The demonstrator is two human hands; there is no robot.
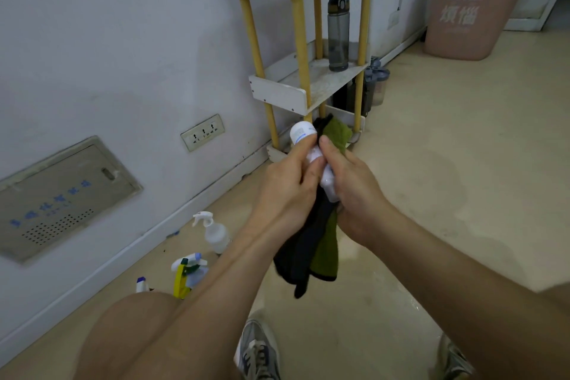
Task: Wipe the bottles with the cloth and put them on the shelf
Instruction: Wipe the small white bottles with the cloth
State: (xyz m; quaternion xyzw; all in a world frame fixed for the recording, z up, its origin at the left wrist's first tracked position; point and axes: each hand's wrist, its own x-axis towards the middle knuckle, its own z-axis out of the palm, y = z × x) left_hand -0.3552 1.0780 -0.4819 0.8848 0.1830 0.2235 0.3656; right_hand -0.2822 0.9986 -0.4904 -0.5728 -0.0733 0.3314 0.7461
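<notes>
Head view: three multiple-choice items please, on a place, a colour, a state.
1. The grey water bottle stands: A on the floor; B on the middle tier of the shelf; C on its top tier.
2. The bin is: A pink; B blue; C black.
3. The white bottle is: A on the floor; B on the shelf; C held with the cloth.
Key: B, it rests on the middle board; A, its body is pink; C, the left hand grips it, the right hand holds the cloth against it.
</notes>
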